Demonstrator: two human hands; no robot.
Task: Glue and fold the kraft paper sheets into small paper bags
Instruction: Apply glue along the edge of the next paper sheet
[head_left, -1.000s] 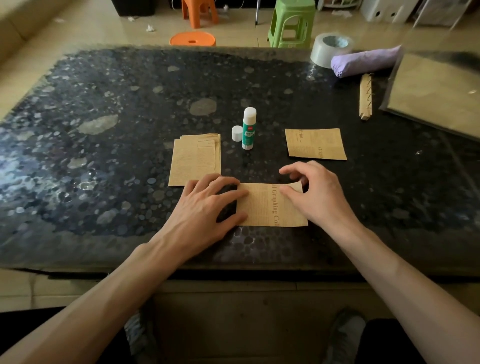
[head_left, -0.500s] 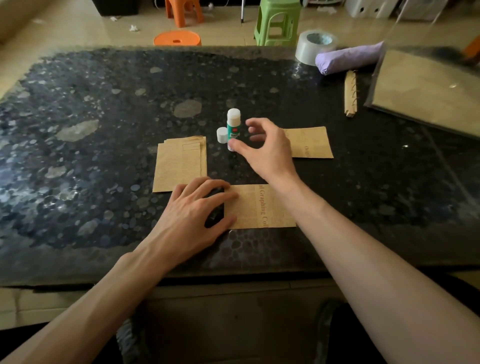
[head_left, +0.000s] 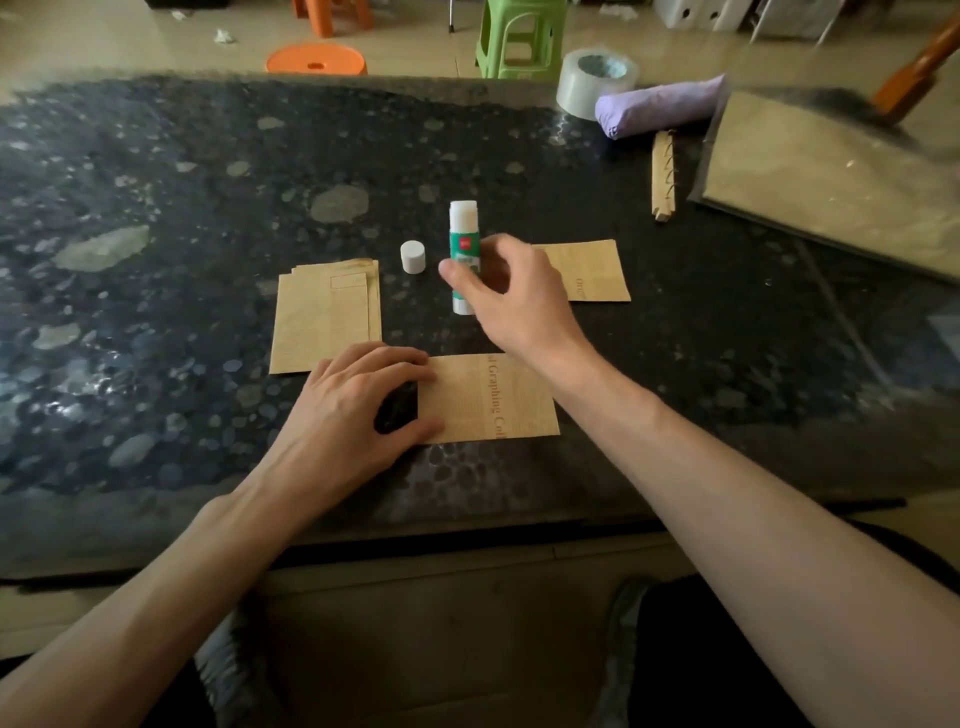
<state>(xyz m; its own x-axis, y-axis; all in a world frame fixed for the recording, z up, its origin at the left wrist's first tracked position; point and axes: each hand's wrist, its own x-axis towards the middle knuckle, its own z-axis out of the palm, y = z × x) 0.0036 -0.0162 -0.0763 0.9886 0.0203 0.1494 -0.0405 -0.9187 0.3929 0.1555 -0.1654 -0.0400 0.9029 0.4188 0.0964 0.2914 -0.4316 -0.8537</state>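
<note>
A folded kraft paper piece (head_left: 483, 397) printed with brown letters lies near the table's front edge. My left hand (head_left: 358, 410) rests on its left end, fingers spread. My right hand (head_left: 511, 299) grips the uncapped green and white glue stick (head_left: 462, 239), which stands upright; thumb and fingers curl round its lower half. Its white cap (head_left: 413, 256) stands just to the left. A small stack of folded kraft sheets (head_left: 324, 319) lies at the left, and one more kraft piece (head_left: 592, 270) lies behind my right hand.
At the back right of the dark pebble-patterned table (head_left: 156, 234) are a tape roll (head_left: 592, 78), a purple folded umbrella (head_left: 660, 106), a torn spiral strip (head_left: 664, 174) and a bagged kraft pad (head_left: 831, 176). Stools stand on the floor beyond.
My right hand left the folded paper, reached back to the glue stick and now grips it. My left hand stayed on the paper's left end.
</note>
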